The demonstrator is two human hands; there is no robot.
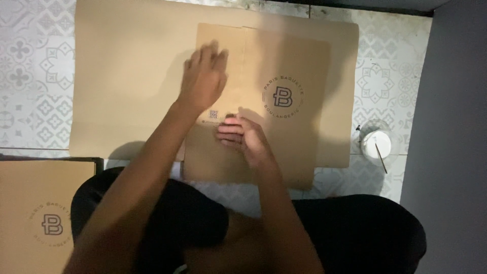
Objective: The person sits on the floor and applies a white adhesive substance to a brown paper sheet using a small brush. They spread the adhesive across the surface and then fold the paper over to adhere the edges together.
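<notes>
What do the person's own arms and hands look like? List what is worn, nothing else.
Both forearms are bare up to the frame edge; no sleeves show. The left hand and right hand wear no gloves. No rings, watch or bracelets are visible in the dim light. The left hand's fingers are slightly blurred.

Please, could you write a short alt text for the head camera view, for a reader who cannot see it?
Seen from above, a person's left hand lies flat on a brown flat cardboard piece with a round printed logo, while the right hand presses on its lower part. It lies on a larger cardboard sheet over a patterned tile floor; a small white-filled cup stands to the right.
</notes>
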